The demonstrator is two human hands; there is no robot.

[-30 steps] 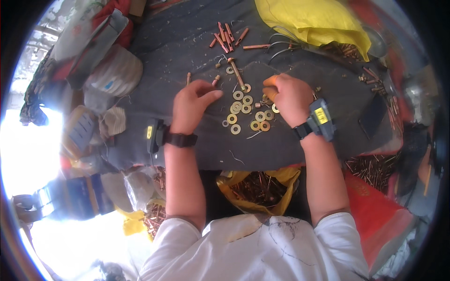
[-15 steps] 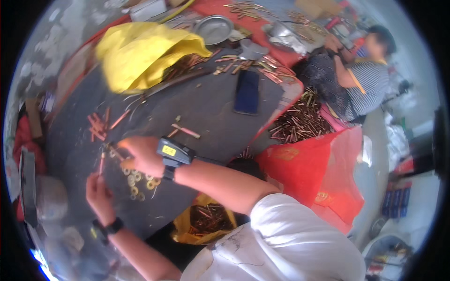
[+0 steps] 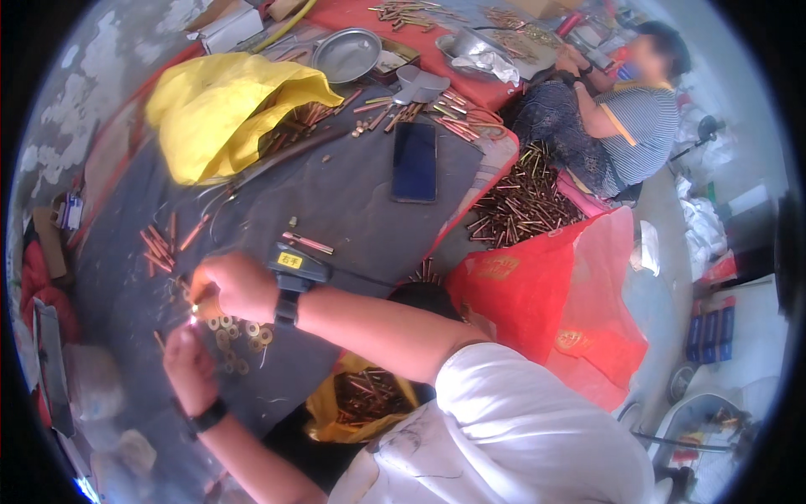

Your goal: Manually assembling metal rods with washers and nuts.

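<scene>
My left hand [image 3: 189, 365] is closed on a slim copper-coloured metal rod [image 3: 159, 340], whose end sticks out beside the fingers. Just above it, my right hand [image 3: 235, 288] pinches downward, its fingertips almost meeting the left ones. A small bright glint shows between the two hands; what the right fingers hold is too small and partly hidden. Several brass-coloured washers [image 3: 222, 338] lie on the dark table cover [image 3: 319, 202], next to my right hand. Beyond the hands rests a loose group of copper-coloured rods [image 3: 158, 249], and a couple more rods [image 3: 308, 244] lie past my right wrist.
A yellow bag [image 3: 210, 109] spills rods at the far left, near a metal bowl [image 3: 346, 55]. A phone [image 3: 414, 164] lies on the table. At right are a rod heap [image 3: 525, 202], a red bag [image 3: 512, 286] and a seated person [image 3: 634, 126]. A yellow-lined container [image 3: 323, 412] holds rods near me.
My right hand has come down and my left hand has tilted, so their fingertips now nearly meet. The rod that stood upright above my left fingers is now mostly hidden. The view has shifted slightly.
</scene>
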